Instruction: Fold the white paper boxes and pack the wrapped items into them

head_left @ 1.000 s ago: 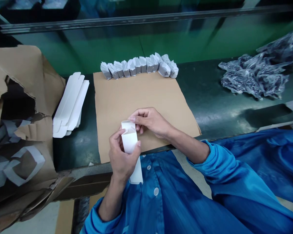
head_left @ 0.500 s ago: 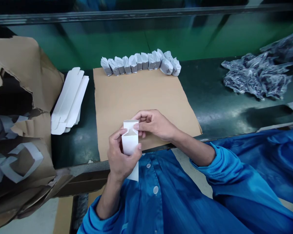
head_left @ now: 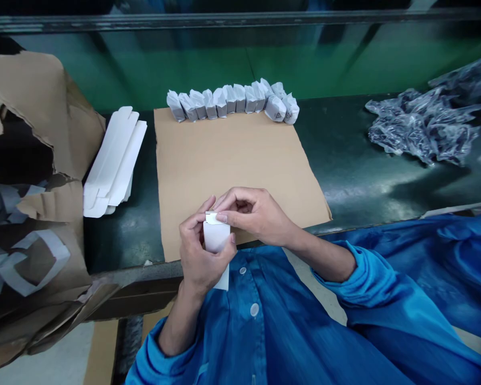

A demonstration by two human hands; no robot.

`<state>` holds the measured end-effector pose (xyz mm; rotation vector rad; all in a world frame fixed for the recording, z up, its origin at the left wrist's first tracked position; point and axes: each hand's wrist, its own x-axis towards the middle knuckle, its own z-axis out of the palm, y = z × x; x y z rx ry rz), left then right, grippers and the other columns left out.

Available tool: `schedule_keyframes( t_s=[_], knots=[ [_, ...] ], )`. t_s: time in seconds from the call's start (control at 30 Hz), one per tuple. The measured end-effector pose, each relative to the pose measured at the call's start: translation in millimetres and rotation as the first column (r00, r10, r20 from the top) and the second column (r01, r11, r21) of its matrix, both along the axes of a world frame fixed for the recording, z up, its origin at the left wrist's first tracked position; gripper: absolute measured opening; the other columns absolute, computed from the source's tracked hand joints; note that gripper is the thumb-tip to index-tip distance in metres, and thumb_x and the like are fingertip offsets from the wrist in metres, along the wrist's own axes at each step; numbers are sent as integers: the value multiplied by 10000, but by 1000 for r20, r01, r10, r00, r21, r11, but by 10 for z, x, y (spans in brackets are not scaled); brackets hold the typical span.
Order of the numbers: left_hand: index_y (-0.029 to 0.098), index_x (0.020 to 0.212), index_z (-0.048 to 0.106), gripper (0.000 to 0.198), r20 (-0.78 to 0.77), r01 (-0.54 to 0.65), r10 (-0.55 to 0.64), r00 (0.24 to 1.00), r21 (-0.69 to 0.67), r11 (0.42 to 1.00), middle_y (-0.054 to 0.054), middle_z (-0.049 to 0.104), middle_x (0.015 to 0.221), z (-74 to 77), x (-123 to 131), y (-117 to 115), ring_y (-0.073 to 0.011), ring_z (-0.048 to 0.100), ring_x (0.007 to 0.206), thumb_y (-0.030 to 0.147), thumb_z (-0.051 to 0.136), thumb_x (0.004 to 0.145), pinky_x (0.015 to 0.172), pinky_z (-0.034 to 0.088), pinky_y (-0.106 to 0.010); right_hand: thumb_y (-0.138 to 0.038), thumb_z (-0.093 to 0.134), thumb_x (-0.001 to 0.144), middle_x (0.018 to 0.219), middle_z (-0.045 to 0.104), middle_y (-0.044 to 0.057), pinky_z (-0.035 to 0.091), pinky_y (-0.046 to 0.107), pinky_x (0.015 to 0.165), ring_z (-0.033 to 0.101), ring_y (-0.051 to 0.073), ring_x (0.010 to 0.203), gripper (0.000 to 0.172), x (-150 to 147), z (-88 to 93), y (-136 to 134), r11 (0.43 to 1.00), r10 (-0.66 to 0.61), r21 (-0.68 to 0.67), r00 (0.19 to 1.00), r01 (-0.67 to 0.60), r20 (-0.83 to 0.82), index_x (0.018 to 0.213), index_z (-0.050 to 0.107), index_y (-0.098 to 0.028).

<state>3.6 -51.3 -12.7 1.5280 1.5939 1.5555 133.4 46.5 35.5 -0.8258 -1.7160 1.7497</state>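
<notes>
- The dark counter [head_left: 344, 144] carries a cardboard sheet [head_left: 236, 155].
- At the sheet's near edge, the left hand [head_left: 202, 256] holds a white box [head_left: 216, 238].
- The right hand [head_left: 262, 214], fingers narrow, touches its top flap [head_left: 212, 218].

Held box [head_left: 216, 238]: thin white card, smooth
Flat cartons [head_left: 112, 158]: white card, smooth, matt
Sheet [head_left: 232, 155]: plain brown cardboard, matt
Worktop [head_left: 344, 155]: dark green, smooth, glossy where light strikes
Wrapped pieces [head_left: 220, 102]: thin white wrapping, creased, paper or film unclear
Bags [head_left: 425, 128]: clear plastic film, crinkled, shiny
Torn carton [head_left: 80, 107]: brown cardboard, creased, ragged-edged
Garment [head_left: 304, 321]: blue cloth, soft sheen
</notes>
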Motion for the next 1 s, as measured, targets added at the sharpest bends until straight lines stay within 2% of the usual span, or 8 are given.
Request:
schedule_keyframes(
  t_s=[0.1,0.2,0.37,0.47,0.63,0.77,0.83,1.0],
  knots=[
    [220,1444,248,847,-10,-10,10,1000,-12,1000,-190,532,1433,-14,-7,-4,-281,540,1325,150,735,754,1003,543,-481,-319,720,825,849,710,32,486,256,668,631,137,774,172,-32,-7,-1,1000,-12,5,1000,12,28,858,704,-151],
    [236,1553,75,1022,-112,-19,8,994,-100,995,-175,509,1470,5,-44,-22,-275,528,1337,201,734,772,1010,544,-441,-329,717,824,848,709,31,485,250,658,629,133,764,176,-52,-16,-14,999,-54,7,998,54,22,835,705,-154],
    [237,1561,206,915,-345,-50,8,938,-111,993,-131,475,1509,76,-100,-40,-268,476,1376,257,707,795,1076,496,-399,-380,737,809,782,702,17,486,242,622,626,127,720,225,-65,-25,-41,993,-119,-12,992,120,42,826,718,-157],
    [228,1567,192,909,-390,-42,-3,921,-107,993,-129,455,1521,91,-103,-33,-259,466,1381,258,688,807,1084,488,-384,-348,728,819,782,713,15,499,246,624,640,127,709,194,-69,-25,-51,990,-140,-16,990,141,25,835,724,-155],
    [225,1572,169,922,-413,-40,-6,911,-103,994,-137,447,1522,69,-90,-19,-261,467,1377,274,691,814,1073,495,-384,-212,686,849,852,735,22,543,274,744,680,143,802,67,-68,-32,-92,967,-181,192,982,167,58,818,725,-167],
    [217,1573,164,940,-420,-55,16,907,-81,995,-145,446,1520,61,-77,-24,-258,485,1363,276,707,808,1049,511,-365,-224,668,881,990,744,47,562,308,865,697,157,935,77,-45,-82,-162,925,-155,347,987,156,-31,901,726,-178],
    [211,1572,172,933,-420,-58,30,907,-56,997,-143,455,1514,58,-66,-29,-248,502,1350,265,705,808,1024,528,-339,-237,652,899,1044,744,71,572,324,901,700,164,995,114,-33,-125,-208,884,-159,432,984,178,-81,966,717,-171],
    [202,1557,246,881,-418,-72,74,906,19,997,-115,496,1487,38,3,-16,-214,570,1287,216,697,800,1021,520,-281,-188,561,941,1022,762,102,593,332,918,711,168,1033,141,-21,-223,-292,696,-241,666,961,270,-137,920,698,-165]
  ],
)
